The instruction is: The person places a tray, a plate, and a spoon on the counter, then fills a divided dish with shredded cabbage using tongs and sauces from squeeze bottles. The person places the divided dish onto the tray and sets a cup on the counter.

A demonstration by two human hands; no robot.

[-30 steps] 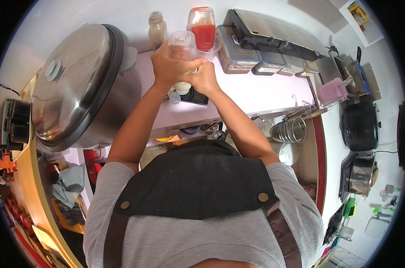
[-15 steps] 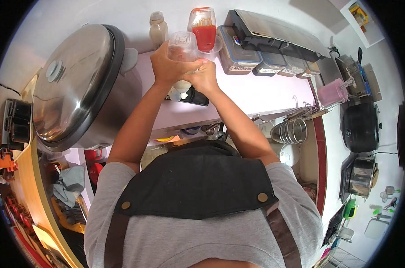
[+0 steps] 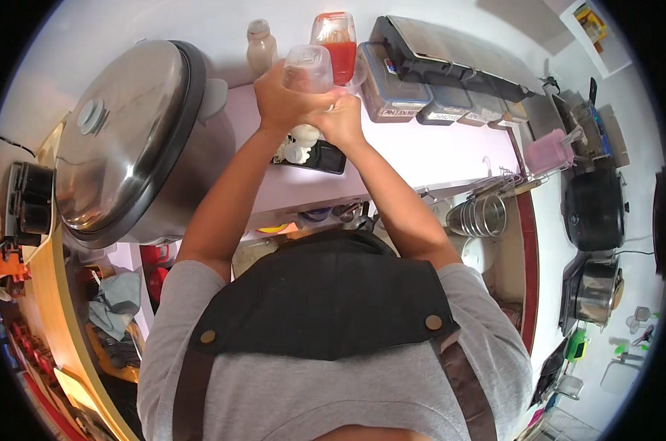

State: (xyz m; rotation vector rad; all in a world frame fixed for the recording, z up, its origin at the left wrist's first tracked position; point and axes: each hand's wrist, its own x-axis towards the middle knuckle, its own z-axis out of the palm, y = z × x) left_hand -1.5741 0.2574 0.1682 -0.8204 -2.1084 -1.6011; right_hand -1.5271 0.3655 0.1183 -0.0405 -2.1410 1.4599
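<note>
Both hands grip one clear squeeze bottle [image 3: 308, 67], its base toward me and its lower end down over a black tray [image 3: 328, 159]. My left hand [image 3: 286, 103] wraps round the bottle from the left. From the right, my right hand [image 3: 340, 117] closes on it, touching the left one. White food [image 3: 301, 151] lies at the tray's left part, under the hands. Just behind stands a clear bottle of red sauce [image 3: 340, 59], and a bottle with pale contents [image 3: 261, 50] is at the wall.
A large steel pot with a lid [image 3: 120, 140] fills the left. Labelled containers [image 3: 395, 92] line the back right of the pink counter [image 3: 436, 158]. Wire strainers [image 3: 480, 215] hang at the counter's right front edge. Black pot [image 3: 596, 209] at far right.
Both hands and the bottle have shifted slightly right and up. More of the black tray and the white food now shows beneath them.
</note>
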